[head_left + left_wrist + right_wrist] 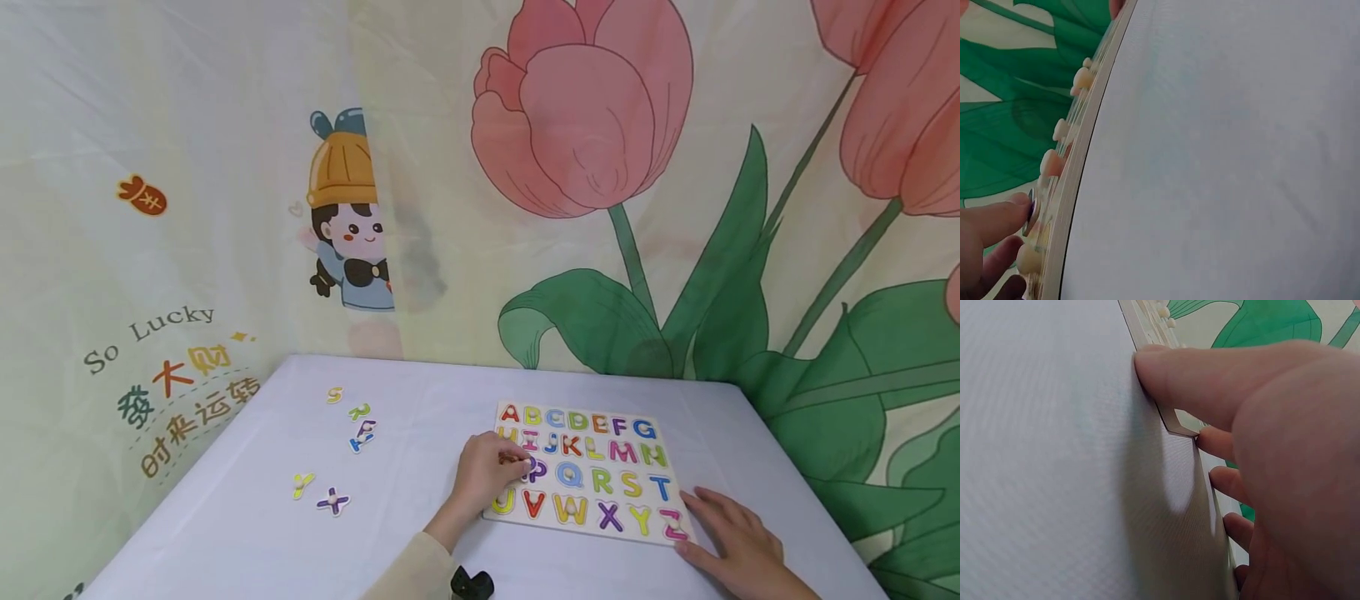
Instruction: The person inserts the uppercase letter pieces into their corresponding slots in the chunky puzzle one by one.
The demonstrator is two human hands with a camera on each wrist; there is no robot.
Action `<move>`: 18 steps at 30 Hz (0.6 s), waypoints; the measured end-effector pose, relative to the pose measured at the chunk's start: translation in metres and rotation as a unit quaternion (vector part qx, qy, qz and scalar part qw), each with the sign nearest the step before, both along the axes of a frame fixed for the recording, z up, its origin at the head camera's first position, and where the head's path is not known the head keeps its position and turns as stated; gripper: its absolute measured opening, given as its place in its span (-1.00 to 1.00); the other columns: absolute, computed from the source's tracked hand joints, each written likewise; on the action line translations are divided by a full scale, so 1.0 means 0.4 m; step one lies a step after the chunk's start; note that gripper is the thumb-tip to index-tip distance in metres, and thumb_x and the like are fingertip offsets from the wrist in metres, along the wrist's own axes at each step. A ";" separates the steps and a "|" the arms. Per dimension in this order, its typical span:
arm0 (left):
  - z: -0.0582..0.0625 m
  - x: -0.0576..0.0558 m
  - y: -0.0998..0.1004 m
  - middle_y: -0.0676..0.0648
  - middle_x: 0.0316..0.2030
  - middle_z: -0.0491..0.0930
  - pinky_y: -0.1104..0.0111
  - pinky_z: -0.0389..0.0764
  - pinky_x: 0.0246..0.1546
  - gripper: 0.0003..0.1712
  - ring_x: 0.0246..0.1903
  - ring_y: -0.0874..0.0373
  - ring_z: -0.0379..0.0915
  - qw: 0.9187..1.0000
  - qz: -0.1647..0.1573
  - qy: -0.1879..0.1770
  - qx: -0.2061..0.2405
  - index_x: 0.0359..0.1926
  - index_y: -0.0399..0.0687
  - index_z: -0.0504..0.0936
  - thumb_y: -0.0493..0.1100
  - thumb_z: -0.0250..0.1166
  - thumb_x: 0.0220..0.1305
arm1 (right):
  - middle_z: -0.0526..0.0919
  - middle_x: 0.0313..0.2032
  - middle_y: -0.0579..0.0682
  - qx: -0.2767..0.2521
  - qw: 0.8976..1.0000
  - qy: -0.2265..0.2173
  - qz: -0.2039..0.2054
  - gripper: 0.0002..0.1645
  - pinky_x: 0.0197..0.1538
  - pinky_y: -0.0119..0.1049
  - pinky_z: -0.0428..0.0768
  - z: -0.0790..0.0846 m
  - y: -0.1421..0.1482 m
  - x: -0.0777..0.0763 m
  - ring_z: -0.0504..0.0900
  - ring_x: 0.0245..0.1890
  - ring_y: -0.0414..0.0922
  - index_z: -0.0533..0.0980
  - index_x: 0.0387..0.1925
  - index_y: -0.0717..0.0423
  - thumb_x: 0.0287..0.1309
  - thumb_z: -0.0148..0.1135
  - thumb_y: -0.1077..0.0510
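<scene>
White tabletop (225,533), one board (592,522), six loose letters (333,502); left fingers (997,220) pinch one piece (1034,218), right fingers (723,505) touch board unclenched.

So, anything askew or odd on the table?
Mildly: left of the flat white alphabet board, a small purple letter piece and a small blue letter piece are bunched, apparently overlapping; the yellow Y-shaped piece nearby lies alone. No damage visible.

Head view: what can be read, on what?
"So Lucky": wall
"發大财": wall
"时来运转": wall
"ABCDEFG": board
"IJKLMN": board
"P": board or held piece
"QRST": board
"UVWXYZ": board
"S": far yellow piece
"R": green piece
"Y": near yellow piece
"X": purple piece
Too small: pouch print, blue piece, piece behind.
Half-hidden: yellow letter.
</scene>
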State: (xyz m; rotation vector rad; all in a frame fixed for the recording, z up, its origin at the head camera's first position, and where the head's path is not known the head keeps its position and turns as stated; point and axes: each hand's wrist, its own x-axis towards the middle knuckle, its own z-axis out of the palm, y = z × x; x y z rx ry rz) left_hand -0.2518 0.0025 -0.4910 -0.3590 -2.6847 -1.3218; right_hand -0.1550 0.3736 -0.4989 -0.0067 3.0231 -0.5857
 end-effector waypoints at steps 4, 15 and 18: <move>-0.005 -0.006 0.017 0.19 -0.34 0.61 0.21 0.38 -0.04 -0.93 -0.13 0.18 0.37 1.000 -0.001 0.022 -0.014 -0.29 0.19 0.90 -0.08 0.63 0.20 | 0.20 0.49 0.37 0.002 1.000 0.000 0.000 0.11 0.10 0.77 0.20 0.000 -0.001 0.000 0.15 0.31 0.51 0.34 0.54 0.12 0.24 0.31 -0.51; -0.004 -0.004 0.032 0.18 -0.32 0.59 0.17 0.34 -0.03 -0.94 -0.08 0.14 0.36 1.000 0.007 0.008 -0.019 -0.34 0.24 0.90 -0.06 0.64 0.18 | 0.19 0.49 0.38 -0.004 1.000 0.004 0.000 0.10 0.10 0.76 0.19 0.000 0.001 0.000 0.14 0.32 0.52 0.33 0.55 0.13 0.26 0.33 -0.48; -0.006 -0.002 0.036 0.17 -0.31 0.58 0.17 0.33 -0.05 -0.93 -0.08 0.13 0.34 1.000 0.014 0.004 -0.017 -0.35 0.26 0.90 -0.05 0.65 0.17 | 0.19 0.49 0.38 -0.006 1.000 0.004 0.000 0.09 0.10 0.76 0.19 -0.001 0.000 0.002 0.14 0.31 0.52 0.34 0.54 0.13 0.25 0.33 -0.47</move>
